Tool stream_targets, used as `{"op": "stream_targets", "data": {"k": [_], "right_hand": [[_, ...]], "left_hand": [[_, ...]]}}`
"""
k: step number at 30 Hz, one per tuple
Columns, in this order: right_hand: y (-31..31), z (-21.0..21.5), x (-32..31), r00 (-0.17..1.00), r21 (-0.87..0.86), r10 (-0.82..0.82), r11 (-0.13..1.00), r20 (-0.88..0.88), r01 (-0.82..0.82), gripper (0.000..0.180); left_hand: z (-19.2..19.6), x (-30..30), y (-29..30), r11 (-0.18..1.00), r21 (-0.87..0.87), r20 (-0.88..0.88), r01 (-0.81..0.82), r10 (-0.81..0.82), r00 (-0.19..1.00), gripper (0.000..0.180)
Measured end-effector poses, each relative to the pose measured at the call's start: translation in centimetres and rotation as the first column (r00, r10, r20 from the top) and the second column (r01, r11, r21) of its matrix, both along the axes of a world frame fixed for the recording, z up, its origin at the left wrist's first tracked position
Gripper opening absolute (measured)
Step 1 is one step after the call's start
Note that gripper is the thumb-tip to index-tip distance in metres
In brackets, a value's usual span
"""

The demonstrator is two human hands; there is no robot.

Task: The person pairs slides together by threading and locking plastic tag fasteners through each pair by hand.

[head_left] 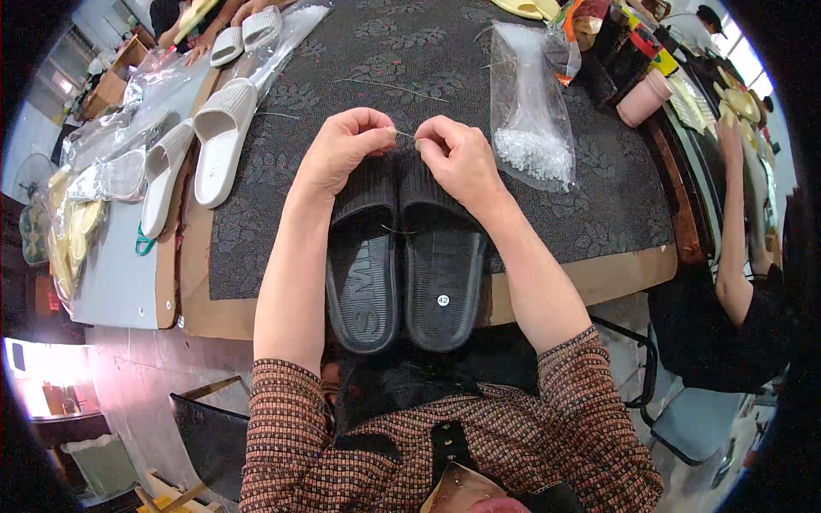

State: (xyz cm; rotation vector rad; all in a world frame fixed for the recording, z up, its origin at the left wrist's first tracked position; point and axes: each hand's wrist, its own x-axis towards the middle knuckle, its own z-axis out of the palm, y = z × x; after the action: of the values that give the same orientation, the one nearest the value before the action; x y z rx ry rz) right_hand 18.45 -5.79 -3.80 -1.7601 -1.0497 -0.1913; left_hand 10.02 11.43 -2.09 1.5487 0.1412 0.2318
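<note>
A pair of black slide sandals lies side by side in front of me, the left sandal (pixel 363 286) touching the right sandal (pixel 440 265), with toes pointing away. A small round white sticker (pixel 443 300) is on the right insole. Above their straps, my left hand (pixel 346 147) and my right hand (pixel 460 159) are each closed in a pinch. Between the fingertips runs a thin plastic strand (pixel 405 134), an end in each hand. Another thin strand (pixel 398 230) shows where the two sandals meet, below the straps. Fingertips partly cover the strand's ends.
On the dark patterned mat (pixel 282 248) lies a clear bag (pixel 534 154) of white plastic strands. Light grey slides (pixel 224 141) and plastic bags (pixel 107 171) are at left. A pink cup (pixel 645 98) stands at right. Co-workers' hands (pixel 727 128) are nearby, right and far left.
</note>
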Motion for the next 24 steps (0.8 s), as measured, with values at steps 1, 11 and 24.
{"op": "stream_targets", "data": {"k": [1,11,24], "right_hand": [[0.0,0.0,0.1,1.0,-0.005,-0.003,1.0,0.002,0.003,0.006],[0.3,0.3,0.0,1.0,0.017,-0.007,1.0,-0.009,0.007,0.005],[-0.2,-0.1,0.3,0.989,0.219,-0.093,0.973,0.112,0.067,0.007]], "left_hand": [[0.1,-0.1,-0.1,1.0,0.01,0.001,0.006,-0.006,1.0,0.01],[0.5,-0.1,-0.1,1.0,0.004,0.008,-0.007,0.007,1.0,0.014],[-0.4,-0.2,1.7,0.906,-0.273,0.105,-0.323,0.361,0.926,0.008]]}}
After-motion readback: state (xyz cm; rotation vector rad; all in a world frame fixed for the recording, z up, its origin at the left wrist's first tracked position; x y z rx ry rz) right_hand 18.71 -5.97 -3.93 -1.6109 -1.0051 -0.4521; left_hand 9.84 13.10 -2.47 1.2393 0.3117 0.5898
